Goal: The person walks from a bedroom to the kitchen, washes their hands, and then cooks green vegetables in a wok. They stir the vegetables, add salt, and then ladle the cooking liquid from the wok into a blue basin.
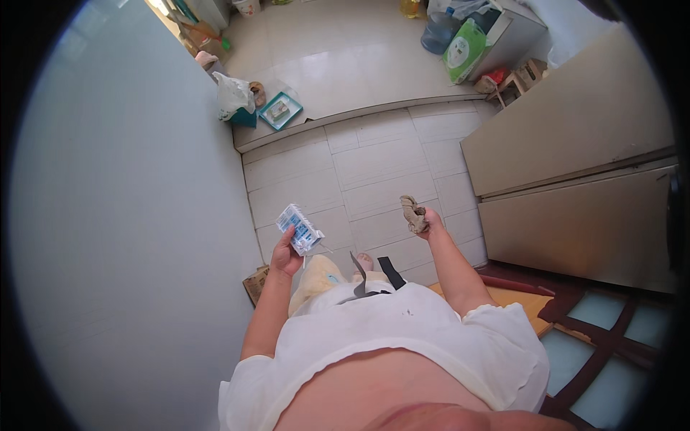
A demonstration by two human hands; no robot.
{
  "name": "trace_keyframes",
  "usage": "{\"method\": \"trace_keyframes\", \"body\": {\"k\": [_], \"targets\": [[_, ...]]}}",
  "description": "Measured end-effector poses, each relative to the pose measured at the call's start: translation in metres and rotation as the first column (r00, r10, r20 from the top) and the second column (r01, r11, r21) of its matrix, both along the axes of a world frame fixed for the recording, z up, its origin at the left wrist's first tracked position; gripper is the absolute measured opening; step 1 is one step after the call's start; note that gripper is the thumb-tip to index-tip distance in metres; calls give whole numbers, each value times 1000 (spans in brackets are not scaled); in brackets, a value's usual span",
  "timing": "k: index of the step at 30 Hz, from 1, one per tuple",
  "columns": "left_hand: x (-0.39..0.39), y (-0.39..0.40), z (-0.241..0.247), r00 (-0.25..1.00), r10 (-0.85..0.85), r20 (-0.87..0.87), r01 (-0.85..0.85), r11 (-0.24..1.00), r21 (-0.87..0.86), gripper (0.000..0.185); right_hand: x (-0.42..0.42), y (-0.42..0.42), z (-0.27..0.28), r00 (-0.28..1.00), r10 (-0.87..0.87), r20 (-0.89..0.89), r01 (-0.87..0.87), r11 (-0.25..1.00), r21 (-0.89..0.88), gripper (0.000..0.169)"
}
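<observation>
My left hand (287, 256) grips a small white-and-blue printed pack (299, 229), thumb on its upper face. Thin white strips or sticks jut from the pack's edges; its contents cannot be made out. A crumpled greyish-brown cloth (414, 214) is bunched in my right hand (429, 222), and its upper end sticks out past the fingers. Both hands are held apart in front of my body, above the tiled floor (377, 167). Below them show my pale yellow trousers and one foot.
A raised floor edge (366, 110) crosses ahead. On it stand a teal-rimmed tray (281, 111) and a white plastic bag (233, 91). A large water bottle (439, 32) and a green bag (464, 52) are farther right. A refrigerator-like cabinet (571, 221) flanks the right, a pale wall (135, 215) the left.
</observation>
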State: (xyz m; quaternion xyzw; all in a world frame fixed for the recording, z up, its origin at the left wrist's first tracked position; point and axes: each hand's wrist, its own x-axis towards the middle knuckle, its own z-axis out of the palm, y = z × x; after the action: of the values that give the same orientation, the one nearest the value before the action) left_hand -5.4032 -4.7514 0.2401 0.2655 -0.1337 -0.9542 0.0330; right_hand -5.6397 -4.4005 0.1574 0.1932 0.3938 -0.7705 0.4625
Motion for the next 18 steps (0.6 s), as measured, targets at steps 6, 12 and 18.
{"method": "trace_keyframes", "body": {"k": [6,12,18], "targets": [[-153,-88,-36,999,-2,46,0,999,48,29,-167,-99,26,997,-80,5,80,995,65,20],[-331,-167,-20,996,-61,67,56,995,79,30,-291,-114,56,982,-190,7,188,977,96,20],[-568,-249,36,996,-78,32,77,997,4,27,-452,-131,77,916,-392,91,388,920,60,21]]}}
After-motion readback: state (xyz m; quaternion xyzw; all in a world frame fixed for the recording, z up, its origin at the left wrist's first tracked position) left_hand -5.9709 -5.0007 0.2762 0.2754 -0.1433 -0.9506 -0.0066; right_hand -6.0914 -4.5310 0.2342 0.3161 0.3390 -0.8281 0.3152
